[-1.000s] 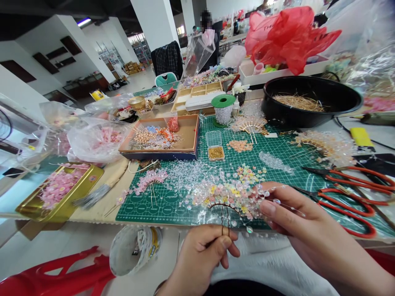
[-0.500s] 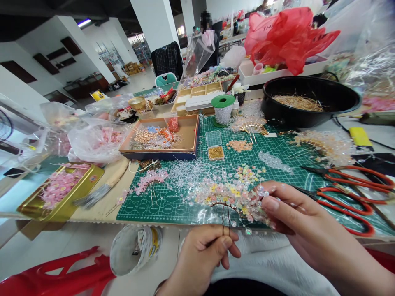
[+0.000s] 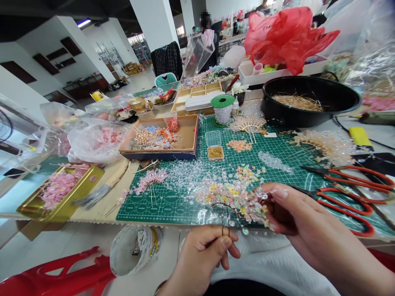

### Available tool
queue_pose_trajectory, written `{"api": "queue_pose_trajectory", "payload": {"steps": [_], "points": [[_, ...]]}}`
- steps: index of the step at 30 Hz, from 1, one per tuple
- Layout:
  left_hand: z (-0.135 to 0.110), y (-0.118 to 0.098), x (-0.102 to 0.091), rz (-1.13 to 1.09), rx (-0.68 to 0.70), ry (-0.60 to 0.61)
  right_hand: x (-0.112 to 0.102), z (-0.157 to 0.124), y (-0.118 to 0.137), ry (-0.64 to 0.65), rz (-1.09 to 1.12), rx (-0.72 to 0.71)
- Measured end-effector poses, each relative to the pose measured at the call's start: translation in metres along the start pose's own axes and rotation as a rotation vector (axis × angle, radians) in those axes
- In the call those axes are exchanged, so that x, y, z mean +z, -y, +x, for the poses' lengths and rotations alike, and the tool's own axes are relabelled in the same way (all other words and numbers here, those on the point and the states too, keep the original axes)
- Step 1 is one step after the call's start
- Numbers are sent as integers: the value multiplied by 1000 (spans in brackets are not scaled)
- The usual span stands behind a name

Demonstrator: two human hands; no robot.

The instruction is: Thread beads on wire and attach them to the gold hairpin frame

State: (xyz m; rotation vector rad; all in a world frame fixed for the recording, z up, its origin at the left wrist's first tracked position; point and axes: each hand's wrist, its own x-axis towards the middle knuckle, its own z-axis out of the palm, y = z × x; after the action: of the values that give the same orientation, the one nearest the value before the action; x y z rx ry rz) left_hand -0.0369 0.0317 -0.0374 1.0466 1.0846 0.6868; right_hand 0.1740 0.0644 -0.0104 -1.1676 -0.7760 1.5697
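My left hand [image 3: 212, 250] pinches the two wavy wire prongs of a beaded flower hairpin [image 3: 231, 195] between thumb and fingers. The hairpin is held upright above the mat's front edge, its curved spray full of clear, pink and yellow beads and small flowers. At the spray's right end, my right hand [image 3: 296, 209] has its fingers closed around clear beads; its fingertips are partly hidden among them. Behind the spray lie loose yellow and pink flower beads [image 3: 248, 173] and a scatter of clear beads [image 3: 188, 172] on the green cutting mat [image 3: 173, 209].
Orange-handled scissors [image 3: 345, 201] lie at the right, below a black basin [image 3: 308, 117]. A shallow box [image 3: 159, 154], a bead spool [image 3: 222, 111] and a small case of gold beads [image 3: 215, 153] stand behind. A gold tin [image 3: 61, 209] and pink hairpin [image 3: 151, 181] are leftward.
My right hand has shifted slightly right and turned, with its thumb raised from lower on the beads. The hairpin's right end has moved a little; my left hand keeps its hold.
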Motion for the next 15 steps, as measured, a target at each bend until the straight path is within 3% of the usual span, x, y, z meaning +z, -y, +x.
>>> {"api": "queue_pose_trajectory", "payload": {"steps": [7,12,15], "points": [[0,0,0,32,28,-21,4,-5,2,-31,-107,-16],[2,1,-1,145,77,-33,-5,-1,-4,115,-197,-50],[3,0,-1,180,84,-30,-10,2,-7,135,-241,-73]]}}
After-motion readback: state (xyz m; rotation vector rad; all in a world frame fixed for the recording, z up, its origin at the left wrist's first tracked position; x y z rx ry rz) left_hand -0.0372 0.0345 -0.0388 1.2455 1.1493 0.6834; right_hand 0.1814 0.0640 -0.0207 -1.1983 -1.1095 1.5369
